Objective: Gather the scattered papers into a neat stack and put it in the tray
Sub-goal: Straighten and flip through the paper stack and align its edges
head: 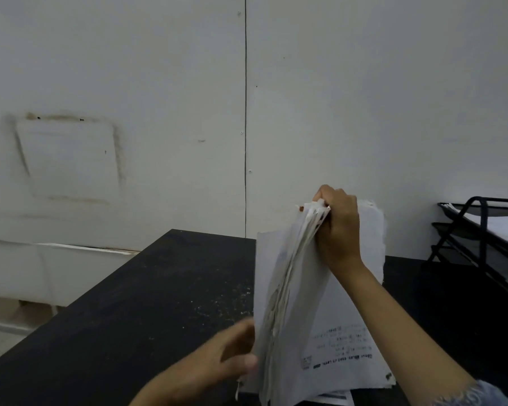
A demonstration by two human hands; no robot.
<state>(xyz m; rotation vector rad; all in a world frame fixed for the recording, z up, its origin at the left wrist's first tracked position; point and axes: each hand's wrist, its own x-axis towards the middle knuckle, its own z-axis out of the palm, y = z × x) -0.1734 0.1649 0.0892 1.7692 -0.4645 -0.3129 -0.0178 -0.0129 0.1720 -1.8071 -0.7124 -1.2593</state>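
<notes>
Both hands hold a stack of papers [317, 303] upright on its edge over the black table [129, 303].

Right hand [339, 227] grips the stack's top corner, fingers curled round the sheets; left hand [229, 353], blurred, presses against the stack's lower left side, its grip unclear. A black wire tray [478, 230], already holding white sheets, stands at the table's far right, apart from the stack.

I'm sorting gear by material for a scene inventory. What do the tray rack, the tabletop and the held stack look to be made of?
Tray rack: looks like thin black metal, with a bent rod frame and what seems a fine mesh shelf; matte.
Tabletop: matte black board, perhaps laminate or painted wood; pale specks show on it.
Stack: white printed paper, with worn, ragged sheet edges; the right hand grips its top and the left hand is at its lower edge.
</notes>
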